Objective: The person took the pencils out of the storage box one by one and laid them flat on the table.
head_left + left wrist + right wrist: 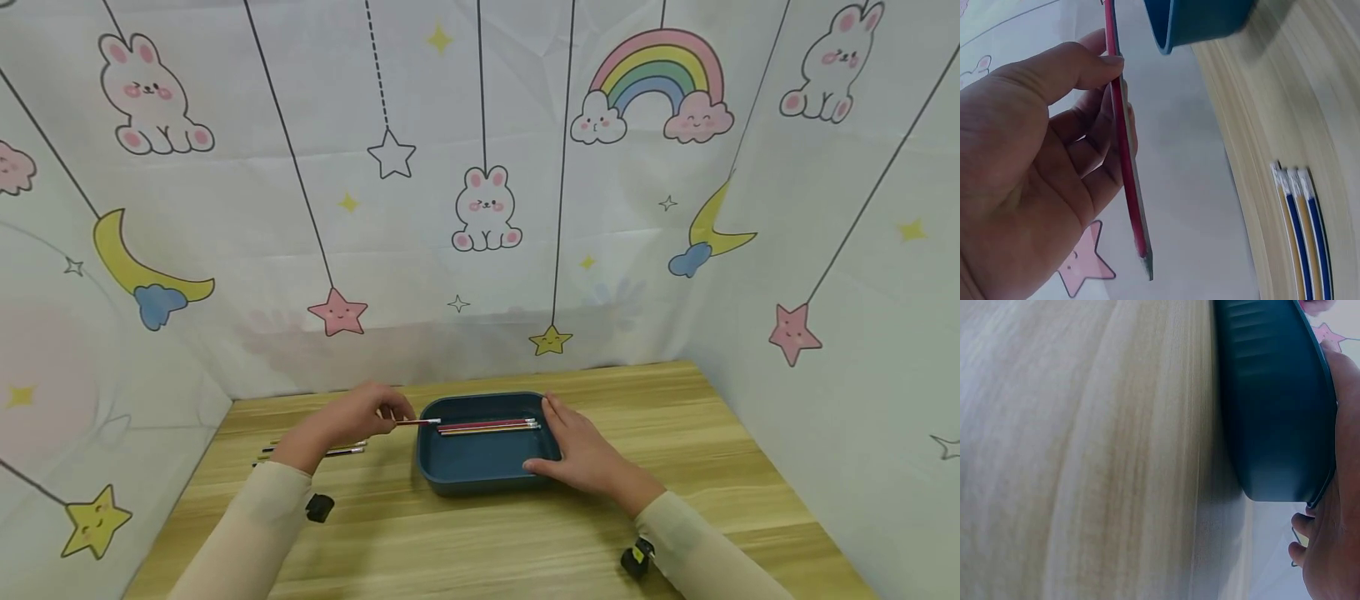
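Between thumb and fingers my left hand (369, 410) pinches a red pencil (1125, 150), held at the left rim of a dark blue tray (480, 485). In the left wrist view the pencil's sharpened tip points downward; in the head view its eraser end overlaps the tray rim. My right hand (588, 454) holds the tray's right end, thumb over the front rim and fingers at the back right corner. Inside the tray, several pencils (487, 427), red and yellowish, lie side by side towards the back.
Left of the tray, several blue and yellow pencils (1300, 231) with white erasers lie in a row on the wood-grain table (450, 550), partly hidden by my left hand in the head view. A white cloth (420, 250) with cartoon prints rises behind the table and along both sides.
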Available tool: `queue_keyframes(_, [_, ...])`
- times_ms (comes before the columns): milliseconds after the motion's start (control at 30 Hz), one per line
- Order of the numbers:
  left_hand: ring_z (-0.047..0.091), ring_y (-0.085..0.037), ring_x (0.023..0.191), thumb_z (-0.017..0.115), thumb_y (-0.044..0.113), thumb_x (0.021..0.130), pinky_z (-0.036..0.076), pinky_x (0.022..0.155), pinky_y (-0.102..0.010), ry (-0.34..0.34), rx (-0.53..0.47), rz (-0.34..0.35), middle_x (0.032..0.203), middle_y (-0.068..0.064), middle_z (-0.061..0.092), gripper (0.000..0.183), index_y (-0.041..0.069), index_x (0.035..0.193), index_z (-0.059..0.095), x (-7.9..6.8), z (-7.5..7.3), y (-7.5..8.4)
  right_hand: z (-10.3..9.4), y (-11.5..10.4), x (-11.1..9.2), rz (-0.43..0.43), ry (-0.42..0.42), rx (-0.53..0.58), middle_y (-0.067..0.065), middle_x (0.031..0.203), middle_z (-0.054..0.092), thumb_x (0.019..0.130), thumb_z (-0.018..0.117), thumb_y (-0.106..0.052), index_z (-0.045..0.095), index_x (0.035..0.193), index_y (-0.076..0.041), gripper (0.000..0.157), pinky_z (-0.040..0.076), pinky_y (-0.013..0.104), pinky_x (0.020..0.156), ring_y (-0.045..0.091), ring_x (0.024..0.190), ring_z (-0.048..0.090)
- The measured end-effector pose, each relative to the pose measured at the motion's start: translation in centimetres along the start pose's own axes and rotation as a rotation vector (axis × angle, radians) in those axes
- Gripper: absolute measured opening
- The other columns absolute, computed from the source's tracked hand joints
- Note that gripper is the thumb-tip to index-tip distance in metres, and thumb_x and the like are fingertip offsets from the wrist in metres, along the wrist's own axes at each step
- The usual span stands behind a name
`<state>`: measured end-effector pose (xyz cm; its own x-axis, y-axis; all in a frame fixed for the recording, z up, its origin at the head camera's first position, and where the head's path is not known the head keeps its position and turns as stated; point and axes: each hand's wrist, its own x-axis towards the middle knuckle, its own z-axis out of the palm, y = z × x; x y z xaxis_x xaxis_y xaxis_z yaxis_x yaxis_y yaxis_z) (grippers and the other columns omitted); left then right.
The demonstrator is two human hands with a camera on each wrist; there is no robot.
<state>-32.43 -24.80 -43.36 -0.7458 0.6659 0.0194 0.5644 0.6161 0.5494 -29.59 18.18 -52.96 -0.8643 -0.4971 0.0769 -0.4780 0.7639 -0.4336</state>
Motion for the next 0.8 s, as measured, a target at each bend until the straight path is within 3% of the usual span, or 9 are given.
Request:
queue_keyframes(233, [0.068, -0.012, 0.093, 0.070, -0.010, 0.100, 0.060, 0.082, -0.035, 0.008, 0.007, -0.072, 0.106, 0.005, 0.076, 0.031, 0.015, 0.113, 0.083, -2.2, -0.2, -1.4, -0.2, -0.1, -0.1, -0.003, -0.001, 0.007, 0.017, 0.184, 0.011, 0.100, 0.064, -0.075, 0.015, 0.176, -0.002, 0.116, 0.022, 0.067, 0.130, 0.043, 0.166, 0.022])
queue_keyframes(467, [0.070, -0.016, 0.096, 0.075, -0.006, 0.100, 0.060, 0.081, -0.037, 0.006, -0.026, -0.130, 0.108, -0.001, 0.078, 0.022, 0.009, 0.114, 0.083, -4.7, -0.2, -2.9, -0.1, 0.0, 0.0, -0.001, -0.008, -0.004, 0.017, 0.184, 0.009, 0.101, 0.063, -0.076, 0.013, 0.176, -0.003, 0.116, 0.021, 0.066, 0.130, 0.042, 0.167, 0.019])
queue_keyframes(800, [0.069, -0.020, 0.101, 0.074, -0.006, 0.101, 0.060, 0.081, -0.036, 0.032, -0.088, -0.242, 0.112, -0.002, 0.077, 0.021, 0.008, 0.114, 0.082, -8.2, -0.3, -6.2, -0.1, 0.2, 0.1, 0.000, -0.014, -0.019, 0.018, 0.184, 0.009, 0.101, 0.062, -0.077, 0.014, 0.176, -0.003, 0.116, 0.022, 0.066, 0.130, 0.041, 0.168, 0.019])
